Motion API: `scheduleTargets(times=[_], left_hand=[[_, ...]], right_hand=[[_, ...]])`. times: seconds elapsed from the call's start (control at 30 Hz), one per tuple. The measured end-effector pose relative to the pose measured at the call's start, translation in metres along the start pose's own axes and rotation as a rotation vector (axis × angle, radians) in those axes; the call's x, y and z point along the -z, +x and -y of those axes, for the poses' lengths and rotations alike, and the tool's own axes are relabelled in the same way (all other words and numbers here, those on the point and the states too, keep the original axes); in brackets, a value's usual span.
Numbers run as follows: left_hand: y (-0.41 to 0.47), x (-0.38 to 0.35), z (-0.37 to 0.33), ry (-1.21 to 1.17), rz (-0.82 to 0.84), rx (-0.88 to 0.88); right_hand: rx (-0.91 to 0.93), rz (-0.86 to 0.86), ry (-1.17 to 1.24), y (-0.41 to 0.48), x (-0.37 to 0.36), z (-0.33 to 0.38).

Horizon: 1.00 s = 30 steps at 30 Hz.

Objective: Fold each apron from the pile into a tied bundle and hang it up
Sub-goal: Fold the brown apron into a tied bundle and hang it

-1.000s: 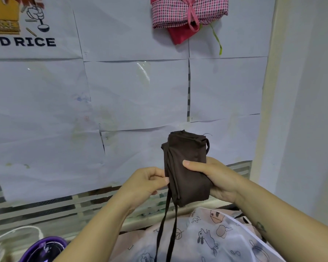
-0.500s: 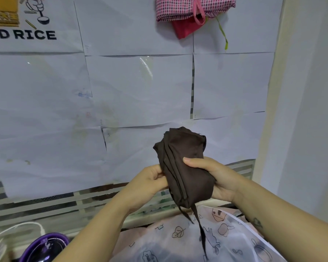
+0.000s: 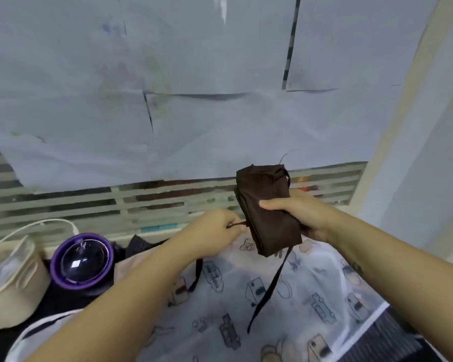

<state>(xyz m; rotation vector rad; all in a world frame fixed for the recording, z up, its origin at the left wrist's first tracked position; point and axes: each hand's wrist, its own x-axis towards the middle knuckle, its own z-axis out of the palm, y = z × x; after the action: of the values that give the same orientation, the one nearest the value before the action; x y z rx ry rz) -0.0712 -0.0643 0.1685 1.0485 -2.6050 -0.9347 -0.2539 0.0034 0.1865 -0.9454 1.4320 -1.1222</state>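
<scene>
Cramped work corner, domestic in look; whether home or small shop is unclear. White paper sheets (image 3: 220, 61) are taped over a slatted window (image 3: 63, 202). A beige appliance (image 3: 16, 288) with white cord (image 3: 50, 220) and a purple-rimmed glass lid (image 3: 81, 259) sit beside heaped printed aprons (image 3: 298, 296).

Head-worn view — forward, downward, close.

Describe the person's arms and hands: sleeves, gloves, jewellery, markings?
Both forearms are bare, with no sleeve in view. The left hand and right hand wear no gloves, and no ring or watch shows. A small dark tattoo marks the right forearm.
</scene>
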Motion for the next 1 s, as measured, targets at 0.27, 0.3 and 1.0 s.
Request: scheduleTargets(times=[0.27,0.3,1.0], left_hand=[[-0.036,-0.048,0.034,0.057,0.341,0.138],[-0.039,-0.054,0.038,0.001,0.359,0.150],[-0.049,-0.196,0.078,-0.619,0.118,0.250]], right_hand=[[-0.357,0.214,-0.282,0.012,-0.031,-0.114],[-0.375,0.243,-0.309,0.013,-0.035,-0.128],[-0.334,0.504,-1.237,0.015,0.010,-0.161]])
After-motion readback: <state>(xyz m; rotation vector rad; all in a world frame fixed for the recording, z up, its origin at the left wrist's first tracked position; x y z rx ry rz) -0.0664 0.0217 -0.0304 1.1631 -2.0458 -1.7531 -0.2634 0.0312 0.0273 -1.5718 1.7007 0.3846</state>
